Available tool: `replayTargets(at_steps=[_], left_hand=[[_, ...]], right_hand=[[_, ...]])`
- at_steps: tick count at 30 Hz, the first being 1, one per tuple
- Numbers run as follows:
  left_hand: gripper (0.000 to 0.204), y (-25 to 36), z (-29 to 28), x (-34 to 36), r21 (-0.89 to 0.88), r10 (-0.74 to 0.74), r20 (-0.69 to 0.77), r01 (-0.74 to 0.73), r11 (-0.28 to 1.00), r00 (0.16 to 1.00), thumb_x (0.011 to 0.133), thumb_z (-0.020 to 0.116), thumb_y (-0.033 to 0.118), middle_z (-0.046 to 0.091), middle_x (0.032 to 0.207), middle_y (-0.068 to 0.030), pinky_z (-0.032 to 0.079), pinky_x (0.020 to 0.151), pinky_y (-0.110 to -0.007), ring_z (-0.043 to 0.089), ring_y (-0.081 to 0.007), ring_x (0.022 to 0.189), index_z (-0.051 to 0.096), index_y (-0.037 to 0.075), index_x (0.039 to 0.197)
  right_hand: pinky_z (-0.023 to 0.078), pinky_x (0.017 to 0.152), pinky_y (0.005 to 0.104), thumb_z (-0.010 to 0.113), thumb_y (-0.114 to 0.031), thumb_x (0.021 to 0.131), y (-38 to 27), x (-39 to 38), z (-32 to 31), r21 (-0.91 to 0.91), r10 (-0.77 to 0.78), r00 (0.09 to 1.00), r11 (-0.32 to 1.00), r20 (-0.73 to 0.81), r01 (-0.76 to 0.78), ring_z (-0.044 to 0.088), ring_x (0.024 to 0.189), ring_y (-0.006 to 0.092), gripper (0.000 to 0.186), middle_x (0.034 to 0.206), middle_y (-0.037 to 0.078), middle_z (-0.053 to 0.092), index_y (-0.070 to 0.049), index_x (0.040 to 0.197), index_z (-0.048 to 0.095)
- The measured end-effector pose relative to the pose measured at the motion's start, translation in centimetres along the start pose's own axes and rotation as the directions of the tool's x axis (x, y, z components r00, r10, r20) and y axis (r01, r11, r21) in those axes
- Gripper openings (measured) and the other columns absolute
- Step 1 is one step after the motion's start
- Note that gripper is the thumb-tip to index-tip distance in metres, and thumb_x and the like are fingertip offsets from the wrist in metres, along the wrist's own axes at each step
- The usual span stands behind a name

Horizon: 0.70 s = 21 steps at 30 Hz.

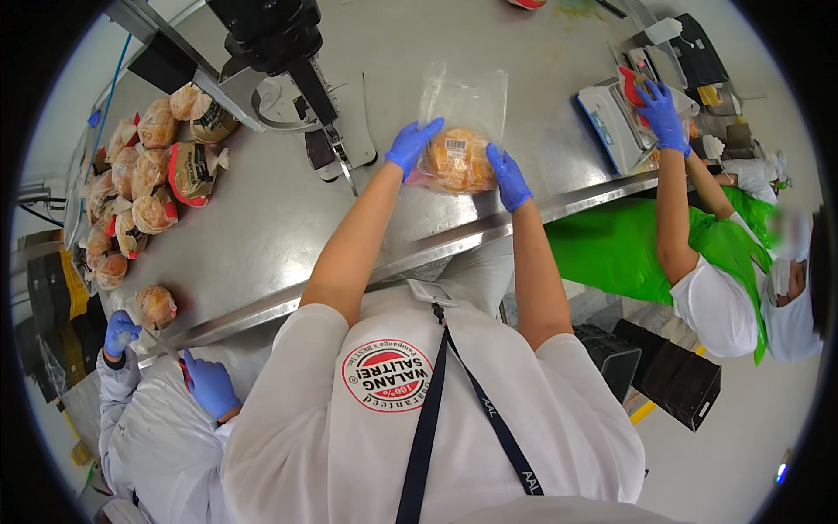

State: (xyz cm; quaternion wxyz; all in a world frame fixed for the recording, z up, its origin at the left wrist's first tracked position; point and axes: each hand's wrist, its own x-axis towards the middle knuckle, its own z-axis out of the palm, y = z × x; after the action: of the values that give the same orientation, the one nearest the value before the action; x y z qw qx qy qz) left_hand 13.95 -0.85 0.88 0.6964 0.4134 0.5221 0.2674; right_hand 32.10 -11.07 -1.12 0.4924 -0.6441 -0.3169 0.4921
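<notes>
In front of me on the steel table lies a clear plastic bag point(476, 92) holding a rounded orange-brown piece of food point(461, 164), probably meat. A white barcode label point(456, 148) faces up through the film. My left hand point(415, 147), in a blue glove, grips the bag's left side, its fingers reaching over the film. On the opposite side my right hand point(509, 177), also blue-gloved, closes on the bag near the food. The bag's loose open end stretches flat toward the far side. Both palms' undersides are hidden.
A black and metal clipping machine point(319, 96) stands left of the bag. Many bagged rounds point(150, 170) crowd the left end. A co-worker's gloved hand point(663, 115) rests by a scale point(611, 127) at right; another's hand point(209, 384) is at lower left. The table's raised edge point(436, 244) runs before me.
</notes>
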Motion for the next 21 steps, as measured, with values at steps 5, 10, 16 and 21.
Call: replayTargets(at_steps=[5,10,16,21], left_hand=[[0.069,0.8,0.8,3.7,0.27,-0.057,0.256,-0.014,0.963,0.965,0.075,0.065,0.045,0.058,0.109,-0.0155,0.046,0.084,-0.034,0.058,-0.0246,0.096,0.048,-0.004,0.12],[0.055,-0.6,0.5,4.6,0.385,0.03,0.184,-0.101,0.917,0.982,0.073,0.064,0.045,0.064,0.095,-0.0157,0.047,0.078,-0.034,0.062,-0.025,0.084,0.061,-0.001,0.102],[0.028,-1.2,-0.1,4.9,0.608,0.344,0.145,-0.358,0.709,0.928,0.081,0.054,0.026,0.064,0.087,-0.0156,0.048,0.072,-0.034,0.062,-0.023,0.078,0.065,0.001,0.08],[0.024,-0.5,-0.5,2.3,-0.244,0.167,-0.014,-0.165,0.956,0.986,0.088,0.046,0.017,0.061,0.079,-0.0128,0.049,0.072,-0.034,0.06,-0.0219,0.076,0.061,0.0,0.081]], right_hand=[[0.043,0.082,0.0254,0.057,-0.03,0.087,-0.7,1.7,1.9,0.148,-0.028,0.988,0.989,0.153,0.006,0.054,0.092,0.0119,0.038,0.104,0.005,0.059,-0.001,0.112,0.056],[0.044,0.078,0.0254,0.059,-0.02,0.086,-0.3,2.0,2.7,0.237,-0.074,0.987,0.971,0.145,0.038,0.055,0.085,0.0113,0.027,0.094,0.004,0.061,0.0,0.104,0.059],[0.045,0.074,0.0255,0.056,-0.013,0.087,1.3,2.0,3.9,0.61,-0.045,0.999,0.791,-0.024,0.05,0.054,0.078,0.0108,0.01,0.082,0.001,0.058,-0.003,0.09,0.06],[0.044,0.077,0.0252,0.058,-0.01,0.085,0.8,-0.4,4.5,0.619,-0.107,0.992,0.775,-0.064,0.124,0.053,0.084,0.0107,0.014,0.093,0.002,0.058,-0.005,0.098,0.055]])
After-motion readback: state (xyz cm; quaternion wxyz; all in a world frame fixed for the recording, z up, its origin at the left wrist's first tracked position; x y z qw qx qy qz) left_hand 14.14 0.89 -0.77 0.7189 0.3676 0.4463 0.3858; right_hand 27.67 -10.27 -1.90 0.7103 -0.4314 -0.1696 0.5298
